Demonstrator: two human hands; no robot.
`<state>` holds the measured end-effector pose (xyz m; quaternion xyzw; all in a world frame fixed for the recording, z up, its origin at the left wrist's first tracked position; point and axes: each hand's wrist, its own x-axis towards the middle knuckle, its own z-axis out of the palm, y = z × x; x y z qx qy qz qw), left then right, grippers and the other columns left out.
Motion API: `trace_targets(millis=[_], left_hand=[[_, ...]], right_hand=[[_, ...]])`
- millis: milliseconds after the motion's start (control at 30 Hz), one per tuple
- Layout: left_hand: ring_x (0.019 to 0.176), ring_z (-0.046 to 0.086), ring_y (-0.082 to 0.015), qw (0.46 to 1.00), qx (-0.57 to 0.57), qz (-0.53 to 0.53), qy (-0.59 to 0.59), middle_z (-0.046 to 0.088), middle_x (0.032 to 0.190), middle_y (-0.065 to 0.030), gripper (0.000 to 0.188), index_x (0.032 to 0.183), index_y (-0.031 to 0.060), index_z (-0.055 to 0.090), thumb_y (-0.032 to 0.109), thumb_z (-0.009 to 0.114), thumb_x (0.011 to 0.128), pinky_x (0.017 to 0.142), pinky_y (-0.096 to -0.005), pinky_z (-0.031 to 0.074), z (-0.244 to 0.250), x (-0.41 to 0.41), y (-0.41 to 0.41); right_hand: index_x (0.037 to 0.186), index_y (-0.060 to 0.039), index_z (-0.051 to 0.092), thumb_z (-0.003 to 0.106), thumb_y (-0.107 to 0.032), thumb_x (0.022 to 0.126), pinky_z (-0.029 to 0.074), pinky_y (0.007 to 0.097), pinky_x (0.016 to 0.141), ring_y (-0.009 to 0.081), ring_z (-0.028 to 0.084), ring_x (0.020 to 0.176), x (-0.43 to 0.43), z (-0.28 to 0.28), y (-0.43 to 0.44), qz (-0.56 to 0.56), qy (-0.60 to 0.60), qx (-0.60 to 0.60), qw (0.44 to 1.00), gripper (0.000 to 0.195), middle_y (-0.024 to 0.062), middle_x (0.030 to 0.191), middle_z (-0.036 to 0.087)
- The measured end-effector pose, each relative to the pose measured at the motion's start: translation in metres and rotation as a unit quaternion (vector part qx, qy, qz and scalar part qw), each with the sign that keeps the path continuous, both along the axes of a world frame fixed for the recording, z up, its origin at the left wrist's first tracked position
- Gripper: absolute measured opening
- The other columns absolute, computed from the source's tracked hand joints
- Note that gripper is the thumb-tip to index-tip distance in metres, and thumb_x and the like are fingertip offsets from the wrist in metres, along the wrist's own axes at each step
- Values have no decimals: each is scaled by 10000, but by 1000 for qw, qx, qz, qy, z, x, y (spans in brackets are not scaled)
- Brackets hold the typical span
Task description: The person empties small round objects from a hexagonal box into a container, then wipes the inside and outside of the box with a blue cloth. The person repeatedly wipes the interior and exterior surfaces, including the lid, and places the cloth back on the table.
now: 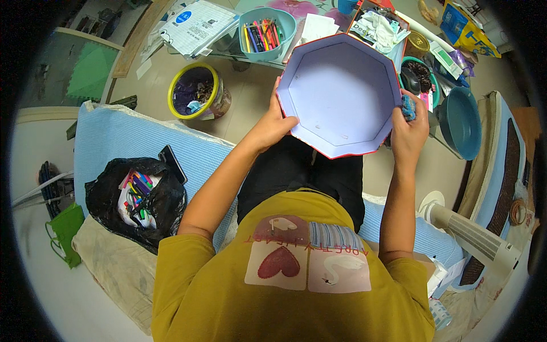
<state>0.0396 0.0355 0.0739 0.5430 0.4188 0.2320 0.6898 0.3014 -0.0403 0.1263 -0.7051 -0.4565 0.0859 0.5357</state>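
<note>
An eight-sided box or lid (342, 89), pale lavender inside with red outer edges, is held up over my lap with its inside facing me. My left hand (277, 122) grips its left rim, the thumb on the inner wall. At the right rim, my right hand (410, 124) holds the box and also a small blue cloth or scrubber (408, 107) pinched in the fingers. A few small marks show on the box's inner floor. Beyond it, on the glass table, stand a light-blue bin of coloured pens (288, 32) and a white paper piece (318, 28).
A yellow-rimmed waste bin (172, 96) stands on the floor at left. On the blue-covered seat (115, 128) lie a black plastic bag (102, 188) with markers and a phone (173, 162). A teal basin (461, 124) and a tower fan (474, 233) are at right.
</note>
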Motion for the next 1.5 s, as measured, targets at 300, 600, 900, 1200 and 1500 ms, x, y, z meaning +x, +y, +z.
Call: trace_targets(millis=[300,600,900,1200,1500], left_hand=[[732,638,-314,927,243,-72,275,644,898,-186,454,1160,-45,494,269,617,856,656,-419,507,20,2,-11],[521,560,-149,980,100,-60,163,580,635,-63,337,842,-25,523,264,430,988,514,-294,476,14,0,-12],[583,590,-210,972,128,-82,178,605,686,-107,371,825,-29,538,298,448,975,587,-351,485,12,2,-12],[726,598,-391,939,225,-107,235,625,749,-199,362,781,-21,542,294,467,941,682,-451,457,25,-1,-10],[1256,404,-321,994,30,73,-78,361,1369,-188,762,1450,153,165,222,609,834,902,-462,478,-7,13,-14]], right_hand=[[1005,-14,642,579,31,713,447,288,736,189,567,795,12,2,-6,-11,-69,29,997,302,102,895,595],[1003,-10,634,583,27,708,440,321,772,249,565,830,4,12,-10,-10,-83,29,996,302,121,895,588],[995,-15,635,573,25,709,435,305,718,217,542,764,6,12,-8,-23,-91,32,995,295,108,867,568],[1001,-11,633,576,15,735,442,271,680,145,531,733,10,4,-12,-8,11,-3,1000,273,89,873,573],[1063,-6,597,607,-55,826,456,247,704,119,555,787,20,-19,-18,23,140,5,990,243,70,918,592]])
